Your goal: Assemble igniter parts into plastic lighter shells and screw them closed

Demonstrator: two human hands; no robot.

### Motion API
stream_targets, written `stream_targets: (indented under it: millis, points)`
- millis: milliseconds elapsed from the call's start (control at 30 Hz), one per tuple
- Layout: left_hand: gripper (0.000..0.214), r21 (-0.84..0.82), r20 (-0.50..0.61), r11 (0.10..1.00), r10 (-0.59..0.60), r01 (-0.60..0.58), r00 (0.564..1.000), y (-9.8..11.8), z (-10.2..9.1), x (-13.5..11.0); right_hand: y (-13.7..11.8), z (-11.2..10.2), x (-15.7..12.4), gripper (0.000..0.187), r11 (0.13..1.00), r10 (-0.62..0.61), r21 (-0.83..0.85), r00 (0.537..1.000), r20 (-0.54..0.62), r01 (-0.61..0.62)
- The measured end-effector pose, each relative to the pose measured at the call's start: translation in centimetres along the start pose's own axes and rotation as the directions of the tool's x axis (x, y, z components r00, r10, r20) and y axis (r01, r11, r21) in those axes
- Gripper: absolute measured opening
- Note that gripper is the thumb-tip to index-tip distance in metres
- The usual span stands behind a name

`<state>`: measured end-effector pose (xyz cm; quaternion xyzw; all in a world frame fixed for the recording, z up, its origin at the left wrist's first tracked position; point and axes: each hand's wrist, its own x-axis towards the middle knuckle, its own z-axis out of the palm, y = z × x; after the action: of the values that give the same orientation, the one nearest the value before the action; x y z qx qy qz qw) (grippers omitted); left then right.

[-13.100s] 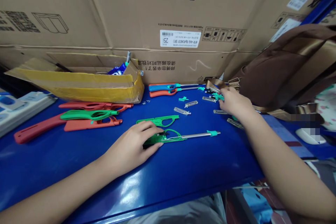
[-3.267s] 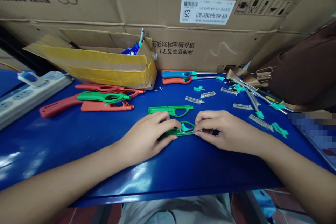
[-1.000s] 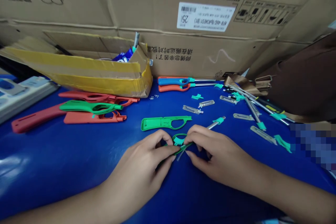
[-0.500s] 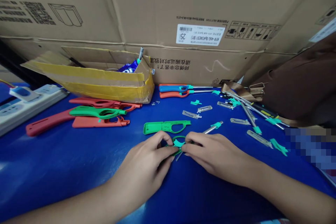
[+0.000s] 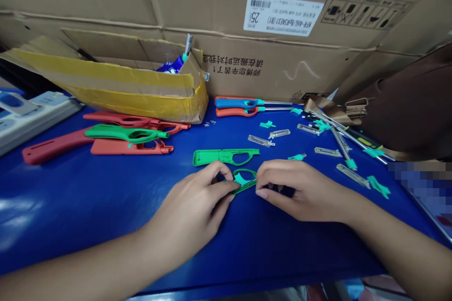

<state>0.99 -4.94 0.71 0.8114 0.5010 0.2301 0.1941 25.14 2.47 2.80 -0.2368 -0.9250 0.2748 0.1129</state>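
Observation:
Between my two hands, a green lighter casing half is held just above the blue table, its open loop facing up. A teal trigger sits in it, with a thin piece running beside it toward the right end. My left hand pinches the casing at its left, hiding that part. The bent fingers of my right hand close around its right tip, thumb below. Just beyond lies another green casing half, hollow side up. Behind my right hand, a teal-collared rod end is partly covered.
Red and green casings lie at left by a power strip. A yellow-taped carton stands behind them. Finished-looking blue and orange lighters lie at the back. Clear fuel tanks, teal triggers and metal rods are scattered at right.
My right hand has shifted slightly right, from beside the teal trigger to the casing's tip, uncovering more of the loop. My left hand keeps its pinch. The camera view has tilted down.

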Motion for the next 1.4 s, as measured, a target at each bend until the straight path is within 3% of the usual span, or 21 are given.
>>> stream_targets:
  millis: [100, 267, 467, 767, 1000, 1400]
  points:
    - [0.023, -0.011, -0.016, 1.0, -0.009, 0.009, 1.0, 0.1, 0.1, 0.0, 0.1, 0.9, 0.3, 0.022, 0.999, -0.031, -0.025, 0.998, -0.056, 0.03]
    - [0.023, -0.038, -0.025, 0.999, -0.028, 0.027, 0.999, 0.1, 0.3, -0.1, 0.4, 2.1, 0.3, 0.018, 0.998, -0.044, -0.05, 0.981, -0.189, 0.036]
    - [0.027, -0.023, -0.033, 0.999, -0.038, 0.037, 0.999, 0.1, 0.3, -0.3, -0.4, 2.5, 0.1, 0.017, 0.991, 0.097, -0.082, 0.987, -0.128, -0.108]
    - [0.032, 0.031, -0.041, 0.999, -0.038, 0.039, 0.998, 0.0, 0.4, -0.1, -0.9, 3.2, 0.8, 0.017, 0.972, 0.233, 0.067, 0.947, -0.221, -0.224]
    - [0.025, -0.021, 0.018, 0.996, -0.084, 0.085, 0.996, -0.1, -0.1, -0.1, -1.0, 3.1, 0.7, 0.022, 0.973, 0.229, 0.085, 0.954, -0.192, -0.217]
    - [0.025, 0.029, -0.039, 1.0, -0.004, 0.005, 0.999, -0.2, 0.0, 0.0, -1.4, 3.2, 0.9, 0.017, 0.964, 0.26, 0.104, 0.943, -0.207, -0.243]
